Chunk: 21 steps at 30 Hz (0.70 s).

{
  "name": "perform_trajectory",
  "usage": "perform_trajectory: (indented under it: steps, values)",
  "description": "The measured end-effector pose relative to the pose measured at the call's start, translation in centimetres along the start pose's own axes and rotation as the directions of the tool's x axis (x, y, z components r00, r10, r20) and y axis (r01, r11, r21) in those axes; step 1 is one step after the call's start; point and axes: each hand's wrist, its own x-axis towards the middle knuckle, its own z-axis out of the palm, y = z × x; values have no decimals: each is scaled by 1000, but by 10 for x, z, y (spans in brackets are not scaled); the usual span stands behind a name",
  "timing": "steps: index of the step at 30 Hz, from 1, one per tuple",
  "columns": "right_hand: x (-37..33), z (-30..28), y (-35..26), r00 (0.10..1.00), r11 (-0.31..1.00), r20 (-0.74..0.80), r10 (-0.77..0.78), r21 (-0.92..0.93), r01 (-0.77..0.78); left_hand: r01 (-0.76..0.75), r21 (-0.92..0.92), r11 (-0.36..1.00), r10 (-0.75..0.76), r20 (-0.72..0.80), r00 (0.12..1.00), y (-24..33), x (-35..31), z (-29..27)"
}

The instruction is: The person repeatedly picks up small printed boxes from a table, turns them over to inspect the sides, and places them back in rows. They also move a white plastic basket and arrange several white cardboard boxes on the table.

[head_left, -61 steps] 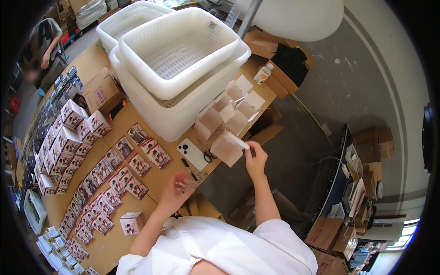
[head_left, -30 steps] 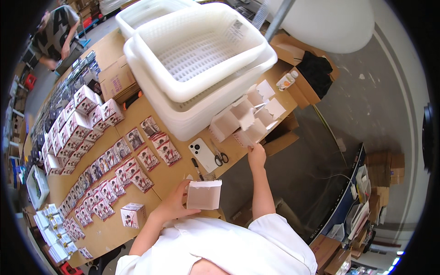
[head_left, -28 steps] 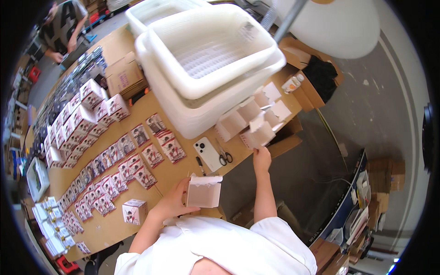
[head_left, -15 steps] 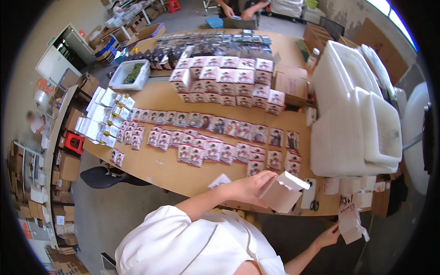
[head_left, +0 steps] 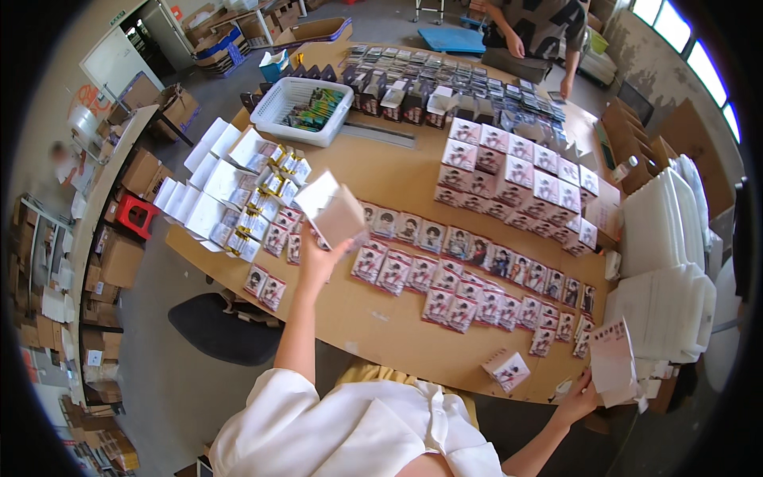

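Observation:
My left hand (head_left: 324,258) is closed on an open small carton (head_left: 343,216), pale inside with its flaps up, above the left part of the table. Low at the right, my right hand (head_left: 578,399) grips a partly folded white carton (head_left: 613,358) with print on one face. Between them, a small printed box (head_left: 507,370) rests near the table's front edge. Rows of printed foil packets (head_left: 395,271) lie under and beyond my left hand. White open boxes (head_left: 230,187) with gold-coloured packets inside stand to the left of that hand.
Stacked printed boxes (head_left: 520,171) stand at the right centre. Behind are a white basket (head_left: 294,89) of green packets and rows of dark boxes (head_left: 397,97). White plastic tubs (head_left: 660,238) edge the right side. A co-worker (head_left: 532,36) stands at the far side; a black chair (head_left: 214,327) is at front left.
My left hand has carried the open carton left and farther over the table. My right hand still holds its carton, now more upright. The head view has swung left.

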Motion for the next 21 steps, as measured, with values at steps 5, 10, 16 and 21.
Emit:
perform_trajectory:
  steps: [5,10,16,21]
  values:
    - [2,47,-91,880,885,149,-452,-47,463,-30,133,991,47,-126,991,-52,92,-67]
    - [20,120,-199,598,547,-28,-801,371,751,-50,23,998,53,-150,987,-68,155,-93]
    - [39,183,-326,510,446,48,-859,561,698,9,-184,983,-32,-121,992,-80,192,-73]
    - [48,255,-394,513,445,21,-858,527,724,-18,-33,999,21,72,997,-119,242,-49]
